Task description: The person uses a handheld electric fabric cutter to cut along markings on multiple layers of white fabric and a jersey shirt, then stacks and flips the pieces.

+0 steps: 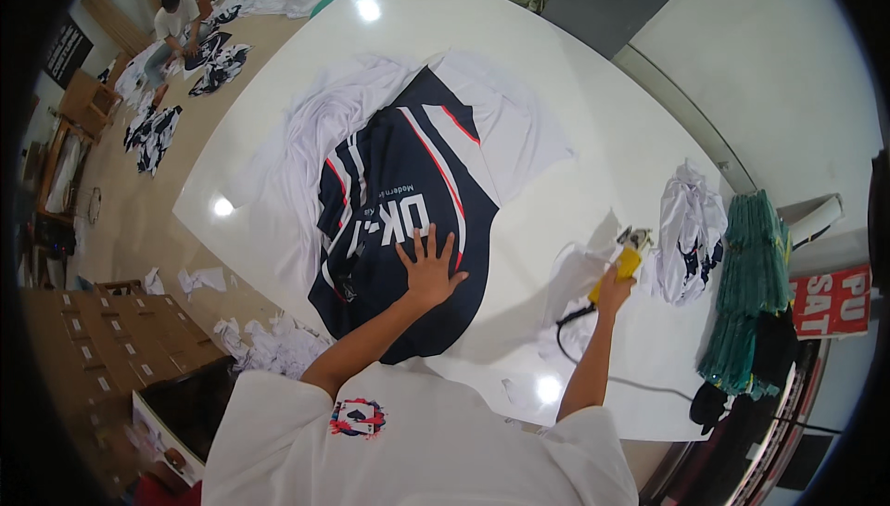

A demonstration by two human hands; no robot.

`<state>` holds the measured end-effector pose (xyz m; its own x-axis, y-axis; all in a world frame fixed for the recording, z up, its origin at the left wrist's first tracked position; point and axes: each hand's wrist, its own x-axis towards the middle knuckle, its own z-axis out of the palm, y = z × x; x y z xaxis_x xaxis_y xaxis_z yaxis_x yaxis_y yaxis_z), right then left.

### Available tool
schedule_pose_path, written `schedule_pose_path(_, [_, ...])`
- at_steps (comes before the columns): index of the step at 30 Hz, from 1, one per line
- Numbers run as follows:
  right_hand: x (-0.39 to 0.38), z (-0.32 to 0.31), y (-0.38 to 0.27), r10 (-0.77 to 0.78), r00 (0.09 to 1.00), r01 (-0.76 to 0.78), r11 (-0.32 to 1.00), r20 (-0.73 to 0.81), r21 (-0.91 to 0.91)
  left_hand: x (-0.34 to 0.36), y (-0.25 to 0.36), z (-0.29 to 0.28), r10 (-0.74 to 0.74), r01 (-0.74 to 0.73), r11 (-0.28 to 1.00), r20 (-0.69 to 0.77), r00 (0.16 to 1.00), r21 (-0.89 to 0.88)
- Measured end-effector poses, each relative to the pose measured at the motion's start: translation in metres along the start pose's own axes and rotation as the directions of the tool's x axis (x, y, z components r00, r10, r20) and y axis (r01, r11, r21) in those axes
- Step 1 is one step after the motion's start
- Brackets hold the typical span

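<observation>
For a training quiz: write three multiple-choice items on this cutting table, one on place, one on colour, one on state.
1. Where does the left hand rest?
A. on the navy printed fabric
B. on the green stack
C. on the floor

2. What colour is the tool in the right hand?
A. red
B. yellow
C. blue

3. How is the left hand?
A. clenched
B. flat, fingers spread
C. gripping a cord

Key: 1 A, palm lies on the navy panel; 2 B, its body shows yellow; 3 B, all fingers splay on the cloth.
</observation>
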<state>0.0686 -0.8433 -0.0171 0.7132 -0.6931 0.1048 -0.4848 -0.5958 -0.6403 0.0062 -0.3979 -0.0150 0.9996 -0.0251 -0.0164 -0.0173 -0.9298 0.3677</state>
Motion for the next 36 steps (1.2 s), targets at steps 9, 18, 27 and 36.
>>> schedule_pose_path(9, [-0.121,-0.098,0.014,-0.191,0.949,0.169,0.98,0.251,0.107,-0.169,0.022,-0.029,-0.068,-0.008,0.991,0.544,0.836,0.137])
schedule_pose_path(18, [-0.132,0.01,-0.09,-0.455,0.788,0.293,0.87,0.415,0.397,-0.13,-0.007,0.011,0.064,-0.064,0.996,-0.004,0.998,0.056])
schedule_pose_path(27, [-0.124,0.005,-0.052,-0.292,0.883,0.203,0.944,0.367,0.26,-0.136,-0.012,-0.006,-0.157,0.117,0.977,0.232,0.96,0.177])
schedule_pose_path(36, [-0.174,-0.093,-0.005,-0.255,0.893,0.212,0.965,0.371,0.155,-0.15,-0.006,0.001,-0.081,0.035,0.982,0.244,0.966,0.186])
